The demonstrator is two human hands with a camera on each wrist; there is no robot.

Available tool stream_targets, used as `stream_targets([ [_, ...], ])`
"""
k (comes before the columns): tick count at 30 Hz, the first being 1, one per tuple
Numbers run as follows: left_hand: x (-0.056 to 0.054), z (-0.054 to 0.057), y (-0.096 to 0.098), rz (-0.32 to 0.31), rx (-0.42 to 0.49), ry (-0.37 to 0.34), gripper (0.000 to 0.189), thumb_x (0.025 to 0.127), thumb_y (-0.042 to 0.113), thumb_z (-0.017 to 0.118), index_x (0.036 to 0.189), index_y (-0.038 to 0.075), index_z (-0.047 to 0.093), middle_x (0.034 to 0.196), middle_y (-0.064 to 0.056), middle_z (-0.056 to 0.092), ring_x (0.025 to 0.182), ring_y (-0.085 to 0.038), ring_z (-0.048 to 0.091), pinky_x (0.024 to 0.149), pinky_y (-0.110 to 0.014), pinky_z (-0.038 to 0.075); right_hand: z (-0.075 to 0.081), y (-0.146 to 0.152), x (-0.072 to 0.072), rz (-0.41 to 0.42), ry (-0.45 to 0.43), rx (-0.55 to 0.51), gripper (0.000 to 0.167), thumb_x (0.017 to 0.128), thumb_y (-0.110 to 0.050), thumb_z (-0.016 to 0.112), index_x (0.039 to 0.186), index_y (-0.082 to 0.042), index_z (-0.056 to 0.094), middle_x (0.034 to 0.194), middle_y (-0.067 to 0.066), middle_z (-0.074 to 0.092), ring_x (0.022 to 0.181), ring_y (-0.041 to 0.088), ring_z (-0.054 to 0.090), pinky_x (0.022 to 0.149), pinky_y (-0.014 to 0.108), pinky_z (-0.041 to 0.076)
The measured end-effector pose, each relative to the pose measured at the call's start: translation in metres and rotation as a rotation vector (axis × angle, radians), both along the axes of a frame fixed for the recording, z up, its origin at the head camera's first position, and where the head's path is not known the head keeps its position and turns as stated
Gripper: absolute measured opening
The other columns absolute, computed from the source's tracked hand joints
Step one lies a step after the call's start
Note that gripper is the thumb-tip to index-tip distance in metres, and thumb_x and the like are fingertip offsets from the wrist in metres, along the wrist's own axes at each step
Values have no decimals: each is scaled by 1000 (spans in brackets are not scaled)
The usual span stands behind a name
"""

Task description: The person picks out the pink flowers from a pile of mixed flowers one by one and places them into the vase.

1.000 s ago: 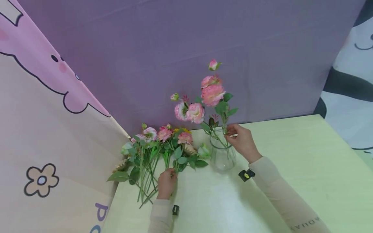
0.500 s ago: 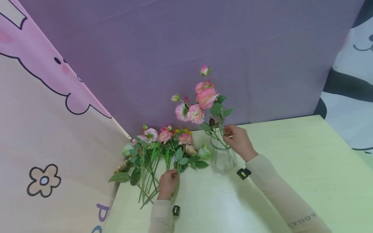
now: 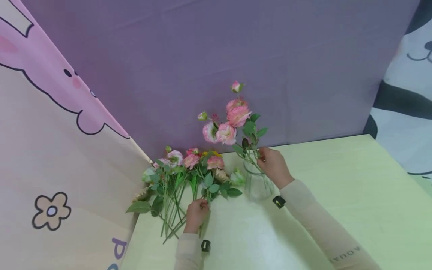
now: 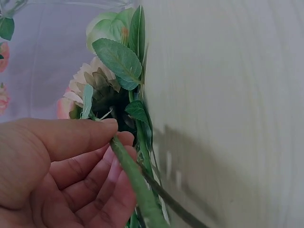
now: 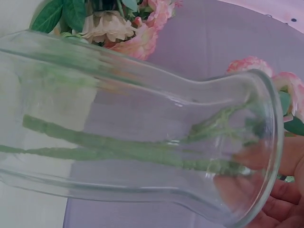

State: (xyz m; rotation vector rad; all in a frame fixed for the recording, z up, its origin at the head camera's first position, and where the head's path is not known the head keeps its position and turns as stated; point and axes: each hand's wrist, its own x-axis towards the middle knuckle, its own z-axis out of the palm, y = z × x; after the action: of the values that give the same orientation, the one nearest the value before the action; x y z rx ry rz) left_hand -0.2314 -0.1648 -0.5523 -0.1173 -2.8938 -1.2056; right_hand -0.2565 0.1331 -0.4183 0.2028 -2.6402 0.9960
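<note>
A clear glass vase point(image 3: 259, 188) stands on the table; two flower stems cross inside it in the right wrist view. At its mouth my right hand point(image 3: 275, 168) pinches the stem of a tall pink flower point(image 3: 238, 115). A pink-and-white flower point(image 3: 226, 134) leans left out of the same vase. To the left, my left hand point(image 3: 197, 215) is beside the flower pile. In the left wrist view, its thumb and fingers pinch a green stem point(image 4: 133, 178). The flower head on that stem cannot be told apart from the pile.
Several loose artificial flowers lie piled at the table's left, among them a white-and-pink one point(image 3: 175, 158), a pale green one point(image 3: 237, 177) and a beige one point(image 4: 97, 78). A purple cloth point(image 3: 303, 75) hangs behind the table point(image 3: 354, 187).
The right hand has lowered the tall pink flower and shifted it slightly left at the vase's mouth. The left hand keeps its pinch and has hardly moved.
</note>
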Motion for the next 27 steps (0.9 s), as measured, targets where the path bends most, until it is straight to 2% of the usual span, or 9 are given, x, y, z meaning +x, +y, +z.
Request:
stream_targets([
  [8,0,2,3,6,40,-65,10,85,2,65,93,-3,68,85,-9,66,66,-13,54,55,-24,46,-3,-3,-4,-12,30,61,15,80,2,59,94,7,63,76,15,65,60,22,58,56,39,50],
  [14,1,5,4,29,42,-105,10,83,-1,64,93,-3,66,81,-7,64,68,-15,56,58,-28,48,-4,-5,-6,-4,46,73,16,81,1,61,95,7,63,78,16,67,64,25,62,58,40,52],
  [18,3,6,5,52,29,-109,9,82,-1,64,91,-2,65,80,-6,62,69,-16,55,60,-29,48,-7,-7,-7,5,53,77,12,82,0,60,93,6,63,79,16,67,66,26,64,60,40,53],
  [23,2,5,8,68,25,-112,8,82,-1,63,90,0,63,80,-4,60,70,-16,53,61,-28,46,-6,-10,-7,-6,46,115,3,83,1,59,84,3,61,73,13,65,59,22,60,54,37,50],
  [27,1,7,10,72,3,-98,6,83,1,63,89,2,61,79,-4,59,70,-16,52,62,-29,45,-5,-13,-8,-24,29,162,3,84,1,59,81,2,60,67,12,62,52,20,54,49,35,47],
])
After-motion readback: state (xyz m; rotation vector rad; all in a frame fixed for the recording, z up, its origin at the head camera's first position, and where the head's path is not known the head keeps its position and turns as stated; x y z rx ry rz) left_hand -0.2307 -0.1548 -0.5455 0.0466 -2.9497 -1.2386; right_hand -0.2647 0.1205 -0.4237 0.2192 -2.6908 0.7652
